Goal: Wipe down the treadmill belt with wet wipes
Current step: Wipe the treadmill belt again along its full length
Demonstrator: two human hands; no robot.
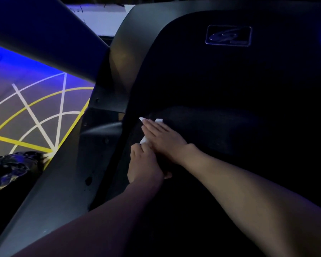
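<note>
The dark treadmill belt (202, 145) fills the middle and right of the dim view. A white wet wipe (159, 120) lies on the belt near its left front edge, mostly covered. My right hand (163, 138) lies flat on top of the wipe, fingers straight and pointing up-left. My left hand (145, 164) sits just below it, fingers curled, pinching the wipe's lower corner (144, 140). White corners of the wipe show beyond the right fingertips and beside the left fingers.
The black motor cover (230, 71) with a logo badge (228, 35) rises behind the belt. A grey side rail (63, 182) and slanted upright (50, 38) run along the left. Beyond lies floor with yellow and white lines (35, 115) and a shiny black bag (9, 169).
</note>
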